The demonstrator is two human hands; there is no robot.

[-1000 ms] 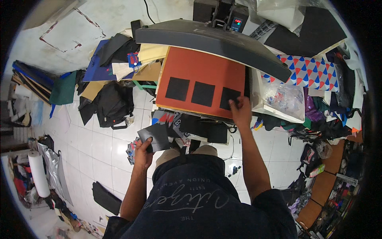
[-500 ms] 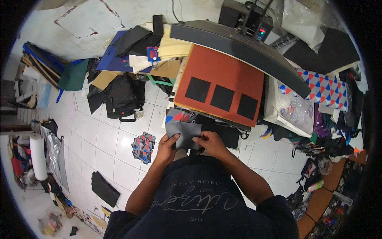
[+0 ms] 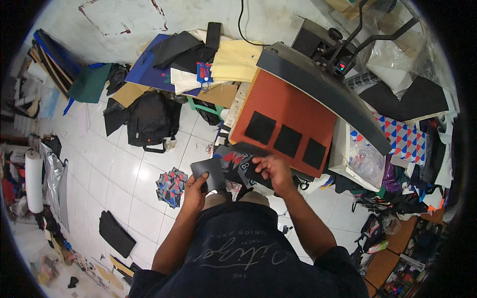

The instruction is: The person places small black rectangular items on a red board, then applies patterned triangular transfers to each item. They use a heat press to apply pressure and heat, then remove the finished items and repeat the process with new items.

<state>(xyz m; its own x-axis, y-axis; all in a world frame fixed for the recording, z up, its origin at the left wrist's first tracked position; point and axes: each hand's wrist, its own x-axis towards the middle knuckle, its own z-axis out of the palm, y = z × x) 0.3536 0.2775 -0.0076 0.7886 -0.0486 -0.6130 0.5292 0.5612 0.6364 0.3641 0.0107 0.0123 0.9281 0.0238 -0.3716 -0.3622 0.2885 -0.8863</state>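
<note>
My left hand (image 3: 194,192) grips a small stack of dark grey square sheets (image 3: 210,173), thumb on top. My right hand (image 3: 276,174) is raised to its right, just before the press, fingers pinched at the edge of a thin dark sheet (image 3: 250,149) tilted almost edge-on. Three black squares (image 3: 287,140) lie in a row on the orange-red pad (image 3: 293,107) of an open heat press. Its dark upper plate (image 3: 323,89) is swung up behind the pad. Beneath my hands are printed pieces (image 3: 233,160) in grey, red and blue, partly hidden.
A pile of printed cut pieces (image 3: 172,187) sits on the white tiled floor at left, with a black backpack (image 3: 154,119) beyond it. Folded black cloth (image 3: 117,233) lies nearer. Right of the press stands a white box (image 3: 360,169) holding clear plastic, beside patterned sheets (image 3: 400,139).
My hands have moved apart. The left carries the grey stack a little left; the right has gone up and right with a thin dark sheet. The whole view has shifted slightly.
</note>
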